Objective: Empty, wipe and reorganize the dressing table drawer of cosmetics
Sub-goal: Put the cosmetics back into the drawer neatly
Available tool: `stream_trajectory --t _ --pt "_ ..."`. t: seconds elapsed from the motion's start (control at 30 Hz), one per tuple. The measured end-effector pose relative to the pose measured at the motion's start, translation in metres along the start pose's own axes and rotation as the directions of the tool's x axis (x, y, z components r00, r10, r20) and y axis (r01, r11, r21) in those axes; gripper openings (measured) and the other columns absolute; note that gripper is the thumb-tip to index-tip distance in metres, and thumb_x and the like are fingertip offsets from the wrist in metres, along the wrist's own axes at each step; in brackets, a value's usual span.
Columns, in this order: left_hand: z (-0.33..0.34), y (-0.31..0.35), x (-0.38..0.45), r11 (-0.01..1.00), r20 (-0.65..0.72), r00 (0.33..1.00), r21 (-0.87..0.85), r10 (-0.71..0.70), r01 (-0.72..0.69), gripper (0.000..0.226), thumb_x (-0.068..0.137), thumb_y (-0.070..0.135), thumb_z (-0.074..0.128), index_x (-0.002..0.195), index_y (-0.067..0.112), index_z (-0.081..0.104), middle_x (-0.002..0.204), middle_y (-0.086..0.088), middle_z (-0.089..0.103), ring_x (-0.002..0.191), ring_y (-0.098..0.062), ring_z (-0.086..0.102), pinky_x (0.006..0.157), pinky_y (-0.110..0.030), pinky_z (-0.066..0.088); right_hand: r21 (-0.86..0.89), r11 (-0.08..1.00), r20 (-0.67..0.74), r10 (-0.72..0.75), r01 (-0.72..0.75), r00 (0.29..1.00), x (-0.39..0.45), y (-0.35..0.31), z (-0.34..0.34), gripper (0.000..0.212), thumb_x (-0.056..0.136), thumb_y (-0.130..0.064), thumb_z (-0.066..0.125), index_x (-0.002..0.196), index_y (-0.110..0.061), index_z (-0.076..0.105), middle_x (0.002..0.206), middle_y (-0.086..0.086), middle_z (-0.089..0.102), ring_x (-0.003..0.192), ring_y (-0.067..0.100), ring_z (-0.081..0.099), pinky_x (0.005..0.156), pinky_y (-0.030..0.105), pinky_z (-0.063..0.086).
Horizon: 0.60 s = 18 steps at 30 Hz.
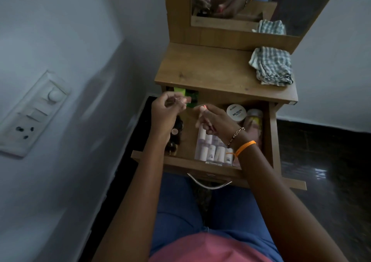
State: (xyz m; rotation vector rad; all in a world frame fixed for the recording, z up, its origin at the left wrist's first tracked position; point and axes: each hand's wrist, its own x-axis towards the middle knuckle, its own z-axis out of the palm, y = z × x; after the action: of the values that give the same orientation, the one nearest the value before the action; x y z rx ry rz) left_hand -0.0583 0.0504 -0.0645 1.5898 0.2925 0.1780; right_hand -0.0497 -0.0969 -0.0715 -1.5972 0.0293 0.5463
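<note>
Head view: the wooden drawer point(269, 133) stands pulled open toward the person. Inside, near the front, lie two rows of pale tubes point(212, 147), about eight in all; at far right sit one white round jar point(236, 112) and one tall bottle point(254, 121). The left hand point(165, 111) pinches a thin stick-like item above the drawer's far left. The right hand point(215, 121) grips a small red-tipped item. One checked cloth point(272, 66) lies on the tabletop point(204, 71), far right.

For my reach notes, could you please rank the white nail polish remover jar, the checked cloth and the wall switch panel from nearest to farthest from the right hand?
1. White jar, in the drawer, beside the right hand.
2. Checked cloth, tabletop, right rear.
3. Switch panel, left wall.
</note>
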Motion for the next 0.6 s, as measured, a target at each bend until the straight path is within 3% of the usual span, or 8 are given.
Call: stream_trajectory --t 0.07,0.17,0.23,0.33,0.4,0.47,0.6 --pt "-0.008 -0.004 0.003 0.998 0.005 1.000 0.063 0.017 -0.018 0.009 0.084 0.007 0.065 0.088 0.015 0.063 0.085 -0.002 0.066 0.075 -0.014 0.061 0.056 -0.013 0.046 0.123 0.990 -0.024 0.072 -0.068 0.997 0.007 0.002 0.004 0.023 0.101 -0.018 0.033 0.111 -0.008 0.052 0.067 0.009 0.054 0.048 0.009 0.041 0.040 0.014 0.033" --pt "-0.014 -0.010 0.009 0.991 0.022 1.000 0.129 0.022 -0.024 0.017 0.084 0.012 0.065 0.086 0.029 0.062 0.102 -0.004 0.067 0.089 -0.021 0.063 0.071 -0.030 0.055 0.300 0.946 -0.064 0.146 -0.121 0.987 0.019 0.004 0.010 0.021 0.097 -0.004 0.032 0.109 -0.002 0.049 0.067 0.007 0.046 0.056 0.012 0.039 0.043 0.015 0.036" --pt "-0.016 -0.012 0.011 0.994 0.020 1.000 0.109 0.019 -0.021 0.020 0.086 0.012 0.062 0.092 0.031 0.062 0.107 -0.001 0.065 0.096 -0.017 0.065 0.078 -0.034 0.057 0.207 0.970 -0.114 0.154 -0.128 0.982 0.028 0.008 0.012 0.022 0.095 0.000 0.037 0.113 0.001 0.051 0.064 0.006 0.041 0.056 0.013 0.038 0.048 0.019 0.034" --pt "-0.018 -0.017 0.012 0.995 0.004 0.999 0.093 0.036 -0.037 0.020 0.089 0.007 0.057 0.102 0.023 0.061 0.105 0.002 0.065 0.080 -0.005 0.062 0.067 -0.015 0.053 0.098 0.991 -0.203 0.107 -0.089 0.973 0.039 0.010 0.015 0.030 0.092 0.006 0.044 0.120 0.014 0.047 0.063 0.009 0.043 0.048 0.013 0.045 0.048 0.026 0.042" --pt "-0.018 -0.018 0.011 0.996 -0.011 0.999 0.072 0.053 -0.052 0.022 0.090 0.004 0.055 0.102 0.020 0.062 0.100 0.004 0.065 0.074 0.000 0.059 0.061 -0.010 0.048 0.090 0.995 -0.257 0.054 -0.032 0.965 0.047 0.010 0.018 0.030 0.090 0.008 0.047 0.119 0.015 0.048 0.064 0.011 0.051 0.042 0.007 0.054 0.046 0.019 0.049" --pt "-0.018 -0.018 0.011 0.996 -0.033 0.997 0.053 0.068 -0.066 0.022 0.090 0.002 0.054 0.103 0.017 0.063 0.097 0.006 0.064 0.071 0.011 0.058 0.060 -0.005 0.046 -0.013 1.000 -0.308 -0.023 0.020 0.951 0.057 0.011 0.020 0.029 0.087 0.005 0.055 0.115 0.009 0.055 0.072 0.013 0.063 0.055 0.007 0.061 0.058 0.015 0.053" --pt "-0.019 -0.022 0.012 0.998 -0.110 0.993 0.048 0.052 -0.047 0.019 0.088 0.002 0.058 0.101 0.013 0.066 0.093 0.006 0.065 0.066 0.012 0.058 0.057 -0.005 0.045 -0.355 0.933 -0.292 -0.165 0.053 0.942 0.068 0.018 0.026 0.030 0.084 0.001 0.059 0.114 0.004 0.060 0.106 0.024 0.066 0.089 0.020 0.059 0.086 0.029 0.048"
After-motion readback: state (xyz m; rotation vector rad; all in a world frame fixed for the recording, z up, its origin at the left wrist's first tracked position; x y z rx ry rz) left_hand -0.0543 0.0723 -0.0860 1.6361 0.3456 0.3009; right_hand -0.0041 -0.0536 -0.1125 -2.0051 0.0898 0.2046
